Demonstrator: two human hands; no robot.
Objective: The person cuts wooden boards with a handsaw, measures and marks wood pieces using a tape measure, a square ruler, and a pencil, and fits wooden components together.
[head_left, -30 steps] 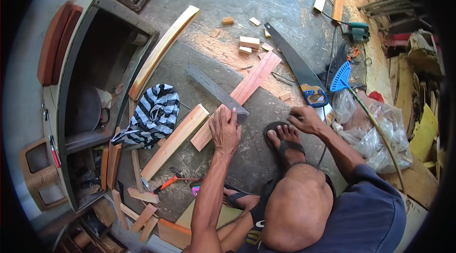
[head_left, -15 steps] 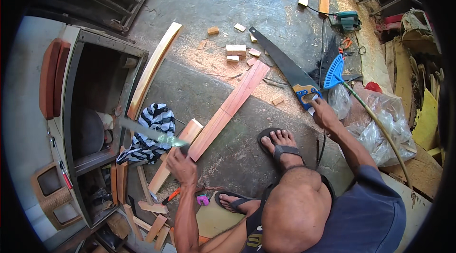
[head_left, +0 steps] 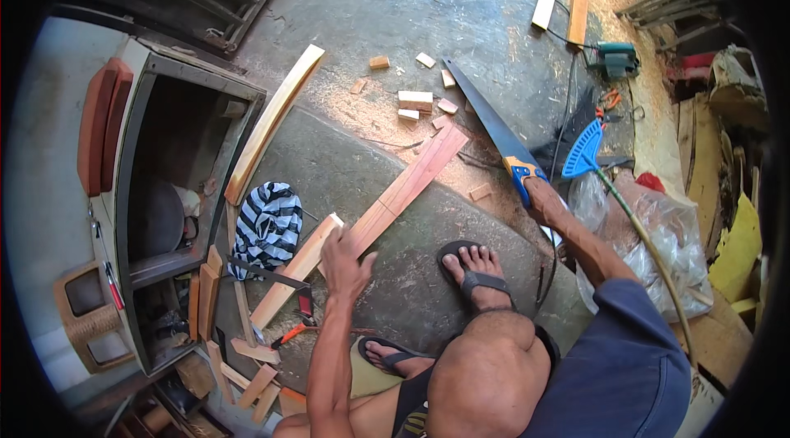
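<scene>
My right hand [head_left: 543, 198] is closed around the blue and orange handle of a handsaw [head_left: 492, 119], whose long dark blade points up and away to the left. Fingers apart and slightly blurred, my left hand [head_left: 344, 264] is at the near end of a reddish wooden plank [head_left: 420, 171]; whether it touches the wood I cannot tell. A line runs across the plank. Next to my left hand lies a paler wooden piece [head_left: 284, 294]. A try square [head_left: 276, 275] with a dark blade and a red-and-black stock rests across that piece.
Small wood offcuts [head_left: 415, 101] and sawdust lie beyond the plank. A striped cloth [head_left: 267, 224] sits by an open cabinet [head_left: 140, 290] on the left. To the right are a blue rake [head_left: 583, 150], clear plastic bags [head_left: 666, 236] and a green power tool [head_left: 617, 60]. My sandalled foot [head_left: 477, 269] is near the plank.
My left hand has let go of the try square, now lying to its left, and moved up toward the plank. The right hand has shifted slightly left with the handsaw, its blade now steeper.
</scene>
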